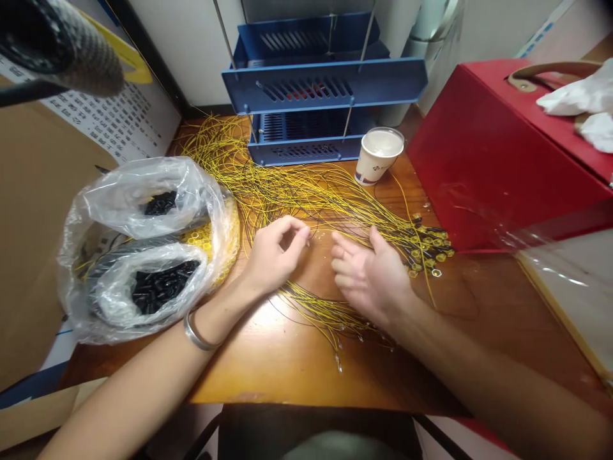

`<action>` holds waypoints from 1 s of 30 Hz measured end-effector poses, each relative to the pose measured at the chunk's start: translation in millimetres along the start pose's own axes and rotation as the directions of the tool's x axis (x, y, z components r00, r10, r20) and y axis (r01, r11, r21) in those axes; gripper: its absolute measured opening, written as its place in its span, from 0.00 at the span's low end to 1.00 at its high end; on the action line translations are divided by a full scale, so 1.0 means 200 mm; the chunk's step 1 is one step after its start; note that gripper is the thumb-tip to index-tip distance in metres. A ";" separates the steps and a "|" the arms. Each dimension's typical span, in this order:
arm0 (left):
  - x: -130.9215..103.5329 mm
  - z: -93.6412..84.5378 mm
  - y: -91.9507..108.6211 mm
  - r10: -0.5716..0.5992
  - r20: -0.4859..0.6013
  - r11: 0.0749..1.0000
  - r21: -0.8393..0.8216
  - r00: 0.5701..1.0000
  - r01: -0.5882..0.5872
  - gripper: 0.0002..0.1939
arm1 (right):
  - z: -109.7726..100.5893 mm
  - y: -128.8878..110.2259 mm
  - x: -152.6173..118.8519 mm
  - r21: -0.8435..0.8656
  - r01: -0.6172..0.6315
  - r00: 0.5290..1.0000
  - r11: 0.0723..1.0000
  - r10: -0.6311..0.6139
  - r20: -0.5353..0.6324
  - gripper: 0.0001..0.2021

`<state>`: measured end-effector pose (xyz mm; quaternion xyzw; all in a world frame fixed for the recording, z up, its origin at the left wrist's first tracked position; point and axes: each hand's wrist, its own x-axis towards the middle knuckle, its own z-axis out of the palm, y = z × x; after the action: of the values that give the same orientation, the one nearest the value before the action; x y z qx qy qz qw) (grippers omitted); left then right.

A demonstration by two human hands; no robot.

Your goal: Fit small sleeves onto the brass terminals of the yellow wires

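Observation:
My left hand [276, 255] is over the middle of the table, thumb and forefinger pinched together. Anything between those fingertips is too small to make out. Across a short gap, my right hand [371, 275] is turned palm inward, its thumb apart and its fingers loosely stretched, with nothing seen in it. Behind both hands runs a long bundle of thin yellow and black wires [306, 188]. It ends at the right in black pieces with yellow hexagonal rings [431, 246]. A smaller bunch of wires [316, 306] with bare metallic ends lies below my hands, partly under the right one.
Clear plastic bags [76, 255] of small black parts stand at the left, beside yellow rings [204, 239]. A paper cup [376, 166] stands near the blue rack [306, 86] at the back. A red box [479, 160] is at the right. The wooden table's edge [287, 399] is nearest me.

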<state>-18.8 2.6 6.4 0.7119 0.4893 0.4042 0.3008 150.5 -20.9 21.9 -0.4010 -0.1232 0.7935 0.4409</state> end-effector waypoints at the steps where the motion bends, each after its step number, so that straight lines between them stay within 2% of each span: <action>1: 0.00 0.00 0.00 -0.006 -0.010 1.000 0.006 1.000 0.006 0.11 | 0.02 0.01 -0.04 0.040 -0.111 0.994 0.993 0.111 0.017 0.28; 3: 0.00 0.00 0.00 -0.012 -0.003 0.999 0.030 1.000 0.012 0.10 | 0.06 0.04 -0.13 0.025 -0.228 0.967 0.973 0.224 0.125 0.31; 4: 0.00 0.00 0.00 -0.010 0.006 0.999 0.042 1.000 0.010 0.10 | 0.08 0.06 -0.17 -0.038 -0.252 0.940 0.967 0.254 0.227 0.33; 6: -0.01 0.01 0.00 -0.005 0.024 0.998 0.062 1.000 0.003 0.10 | 0.11 0.06 -0.23 -0.162 -0.152 0.886 0.975 0.207 0.415 0.35; 9: -0.02 0.02 0.00 0.024 0.035 0.997 0.072 0.999 -0.026 0.10 | 0.17 0.02 -0.28 -0.358 0.122 0.792 0.926 0.127 0.597 0.33; 10: -0.03 0.02 0.00 0.039 0.041 0.997 0.068 0.998 -0.041 0.11 | 0.19 0.00 -0.28 -0.437 0.239 0.792 0.867 0.086 0.604 0.30; 11: -0.03 0.02 0.00 0.056 0.047 0.996 0.063 0.997 -0.059 0.11 | 0.20 -0.02 -0.26 -0.498 0.346 0.822 0.795 0.000 0.570 0.27; 13: -0.03 0.02 0.00 0.079 0.066 0.995 0.056 0.995 -0.083 0.12 | 0.19 -0.06 -0.17 -0.605 0.450 0.851 0.656 -0.111 0.513 0.29; 15: -0.03 0.01 0.01 0.085 0.053 0.994 0.060 0.995 -0.088 0.12 | 0.13 -0.08 -0.05 -0.708 0.448 0.881 0.546 -0.137 0.452 0.34; 17: -0.04 0.00 0.02 0.084 0.026 0.994 0.069 0.996 -0.086 0.11 | 0.04 -0.08 0.06 -0.788 0.395 0.913 0.472 -0.104 0.395 0.38; 19: -0.04 -0.01 0.02 0.095 0.025 0.993 0.073 0.995 -0.097 0.09 | -0.03 -0.08 0.13 -0.778 0.369 0.928 0.508 -0.151 0.342 0.34; 21: -0.04 -0.01 0.03 0.108 0.044 0.992 0.067 0.993 -0.110 0.09 | -0.06 -0.07 0.16 -0.668 0.385 0.923 0.637 -0.240 0.303 0.27; 23: -0.04 0.00 0.03 0.117 0.046 0.992 0.050 0.992 -0.119 0.09 | -0.07 -0.05 0.15 -0.547 0.411 0.906 0.729 -0.263 0.330 0.27; 24: -0.04 0.00 0.03 0.121 0.045 0.992 0.040 0.992 -0.123 0.09 | -0.07 -0.04 0.14 -0.511 0.426 0.894 0.747 -0.262 0.363 0.25; 26: -0.04 0.00 0.02 0.138 0.049 0.990 0.025 0.989 -0.139 0.09 | -0.08 -0.02 0.14 -0.498 0.475 0.865 0.725 -0.283 0.413 0.18; 30: -0.04 -0.01 0.02 0.156 0.059 0.987 0.016 0.986 -0.158 0.08 | -0.11 -0.02 0.15 -0.554 0.591 0.807 0.586 -0.421 0.414 0.10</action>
<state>-19.6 -6.2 7.8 0.7627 0.4270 0.4007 0.2746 159.8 1.6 -5.9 -0.3789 -0.5568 0.5786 0.4601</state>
